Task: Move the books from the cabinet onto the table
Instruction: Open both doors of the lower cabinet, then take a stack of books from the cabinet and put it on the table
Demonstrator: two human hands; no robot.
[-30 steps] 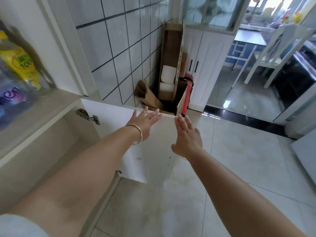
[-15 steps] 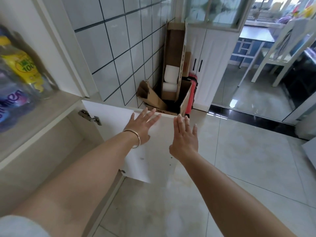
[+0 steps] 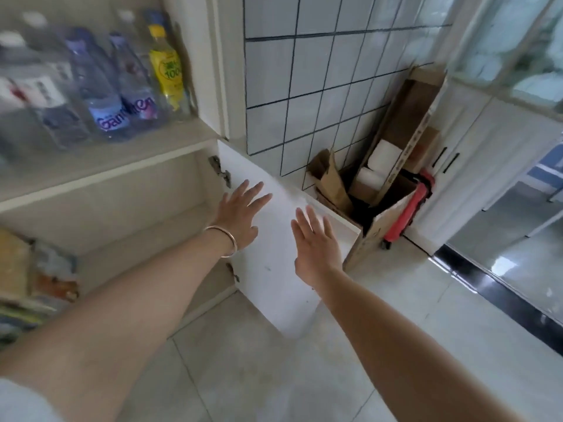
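1. The view has swung left since a moment ago: the books (image 3: 33, 275), blurred, now show at 9 o'clock on the cabinet's (image 3: 128, 208) lower shelf.
2. The left hand (image 3: 240, 213), fingers spread wide and holding nothing, has drawn back along the open door (image 3: 280, 269).
3. The right hand (image 3: 316, 239), also flat and empty, hovers at the door's 3 o'clock side.
4. With the compartment open, reaching toward 9 o'clock likely comes next; no desk is visible.

the cabinet (image 3: 146, 208) stands open, pale inside; blurred books (image 3: 33, 278) in yellow and orange covers lie stacked at the lower compartment's left edge.
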